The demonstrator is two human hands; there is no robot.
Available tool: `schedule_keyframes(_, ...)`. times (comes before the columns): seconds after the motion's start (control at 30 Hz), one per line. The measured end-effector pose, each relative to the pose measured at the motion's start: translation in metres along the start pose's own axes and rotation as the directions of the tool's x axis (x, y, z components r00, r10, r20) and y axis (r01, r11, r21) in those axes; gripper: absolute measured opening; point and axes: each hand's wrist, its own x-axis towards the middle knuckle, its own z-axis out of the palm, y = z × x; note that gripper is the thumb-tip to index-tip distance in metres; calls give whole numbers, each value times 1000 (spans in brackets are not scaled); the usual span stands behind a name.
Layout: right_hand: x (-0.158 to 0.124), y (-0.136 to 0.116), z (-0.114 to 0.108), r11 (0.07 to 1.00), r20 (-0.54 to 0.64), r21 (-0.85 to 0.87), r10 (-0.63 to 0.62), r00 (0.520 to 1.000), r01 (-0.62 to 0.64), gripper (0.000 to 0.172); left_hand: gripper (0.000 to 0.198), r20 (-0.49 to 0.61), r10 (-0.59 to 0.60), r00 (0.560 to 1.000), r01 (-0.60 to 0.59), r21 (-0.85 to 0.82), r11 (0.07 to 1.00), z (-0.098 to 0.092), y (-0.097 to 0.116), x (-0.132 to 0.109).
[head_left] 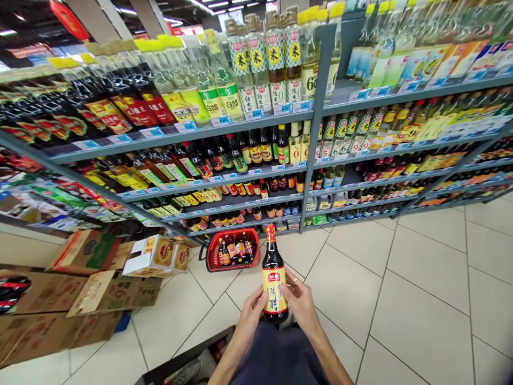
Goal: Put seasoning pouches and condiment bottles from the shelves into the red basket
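A dark glass bottle (274,278) with a red cap and a yellow label stands upright between my two hands, low in the middle of the view. My left hand (253,307) grips its left side, thumb on the label's edge. On the other side, my right hand (297,294) holds it with the thumb over the label and fingers behind; a ring shows on one finger. Beyond the bottle, a red basket (208,256) with several bottles in it rests on the floor by the shelf.
Shelves (256,122) full of bottles with price tags run across the view. Cardboard boxes (100,291) are stacked at the left. A dark-edged container (188,355) with items inside is at the bottom. Pale floor tiles (420,289) extend to the right.
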Motion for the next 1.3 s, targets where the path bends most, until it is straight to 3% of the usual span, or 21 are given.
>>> schedule_keyframes(0.17,-5,-1,-7,1000,18,10,5,1000,-5,66,58,-31,19,999,-19,1,1000,2,-8,-3)
schedule_keyframes(0.37,-7,-8,6,1000,8,-22,3,1000,-3,65,57,-108,11,994,-19,-67,998,-8,-13,-4)
schedule_keyframes(0.57,-3,-10,26,995,48,-99,15,999,-10,64,52,-26,42,999,-45,-101,994,-21,-1,-8)
schedule_keyframes(0.83,2,-3,48,992,49,-122,18,999,-12,58,52,-2,97,995,-97,-86,992,-41,9,-10)
schedule_keyframes(1.07,2,2,62,997,73,-77,24,997,-18,59,63,-83,10,997,-17,-88,996,-54,11,-14)
schedule_keyframes(1.3,-3,3,64,998,31,-58,-35,999,37,59,65,-81,-34,996,27,-79,996,-58,12,-11)
